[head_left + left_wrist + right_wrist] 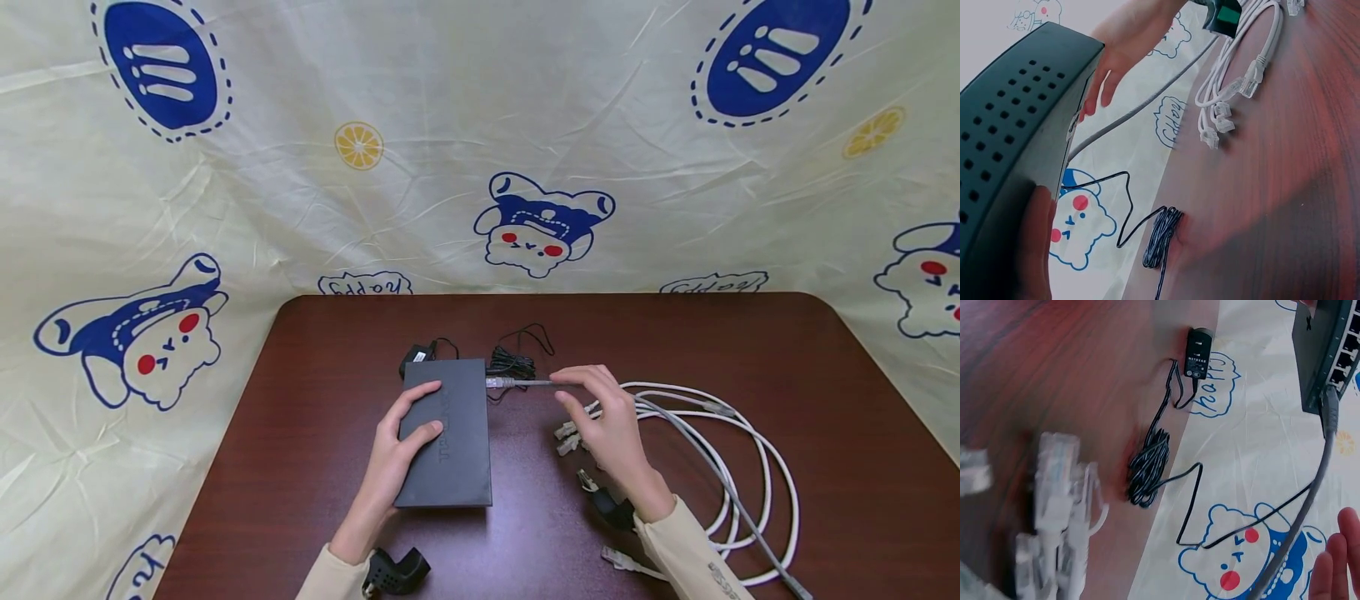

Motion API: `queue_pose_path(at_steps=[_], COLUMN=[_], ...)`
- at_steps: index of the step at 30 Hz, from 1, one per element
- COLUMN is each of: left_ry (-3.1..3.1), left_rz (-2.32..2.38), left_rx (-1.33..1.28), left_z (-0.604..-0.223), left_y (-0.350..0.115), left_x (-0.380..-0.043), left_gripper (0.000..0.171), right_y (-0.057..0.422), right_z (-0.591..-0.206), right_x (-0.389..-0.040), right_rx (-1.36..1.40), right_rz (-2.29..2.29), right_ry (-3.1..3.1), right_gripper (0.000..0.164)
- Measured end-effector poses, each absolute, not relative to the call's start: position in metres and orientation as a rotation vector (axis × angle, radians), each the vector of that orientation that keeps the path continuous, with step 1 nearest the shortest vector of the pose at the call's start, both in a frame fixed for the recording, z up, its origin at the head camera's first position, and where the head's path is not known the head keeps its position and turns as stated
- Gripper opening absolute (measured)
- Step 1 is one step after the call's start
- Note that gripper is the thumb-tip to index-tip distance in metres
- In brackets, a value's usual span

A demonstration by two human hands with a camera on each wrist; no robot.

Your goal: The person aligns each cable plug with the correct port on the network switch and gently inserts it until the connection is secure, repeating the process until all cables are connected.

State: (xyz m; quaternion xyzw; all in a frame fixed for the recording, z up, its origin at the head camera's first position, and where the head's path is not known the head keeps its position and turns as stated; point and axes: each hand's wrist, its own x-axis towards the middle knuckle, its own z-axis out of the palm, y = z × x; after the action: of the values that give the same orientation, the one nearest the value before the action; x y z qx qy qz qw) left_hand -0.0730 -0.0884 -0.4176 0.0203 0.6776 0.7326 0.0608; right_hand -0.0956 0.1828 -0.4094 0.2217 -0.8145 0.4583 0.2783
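My left hand (pixel 393 454) grips a dark grey network switch (pixel 461 450) by its left side, thumb and index finger on top, other fingers beneath. The switch is held up off the table. A row of ports (pixel 1344 359) shows along one edge in the right wrist view. A grey network cable (pixel 517 382) has its plug in a port at the switch's far right end. Beside that cable, my right hand (pixel 611 425) has loosely bent, spread fingers. In the right wrist view its fingertips (pixel 1338 562) stand apart from the cable (pixel 1310 500).
White network cables (pixel 780 467) lie coiled at the right, their clear plugs (pixel 567 437) near my right hand. Behind the switch are a bundled black power cord (pixel 512 363) and a black power adapter (pixel 416 358). Black wrist devices (pixel 397 571) sit at both wrists above the brown table (pixel 300 500).
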Motion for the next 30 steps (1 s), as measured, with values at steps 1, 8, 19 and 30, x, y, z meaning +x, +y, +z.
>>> queue_pose_path(at_steps=[1, 8, 19, 30], left_ry=[2.051, 2.056, 2.042, 2.032], left_rz=[2.216, 2.222, 2.228, 2.233], left_rx=[0.061, 0.054, 0.047, 0.043], left_z=[-0.418, -0.419, -0.422, -0.421], left_y=[-0.089, -0.089, -0.090, -0.090], left_x=[-0.073, -0.073, -0.073, -0.071], left_gripper=[0.043, 0.043, 0.042, 0.043], right_y=[0.185, 0.198, 0.203, 0.230], right_z=[-0.410, -0.415, -0.392, -0.421], right_x=[-0.094, -0.086, -0.062, -0.060], right_rx=[0.589, 0.538, 0.383, 0.302], right_rz=[1.231, 1.227, 1.254, 1.270], right_ry=[-2.188, -2.207, -2.240, -2.291], right_gripper=[0.030, 0.031, 0.026, 0.029])
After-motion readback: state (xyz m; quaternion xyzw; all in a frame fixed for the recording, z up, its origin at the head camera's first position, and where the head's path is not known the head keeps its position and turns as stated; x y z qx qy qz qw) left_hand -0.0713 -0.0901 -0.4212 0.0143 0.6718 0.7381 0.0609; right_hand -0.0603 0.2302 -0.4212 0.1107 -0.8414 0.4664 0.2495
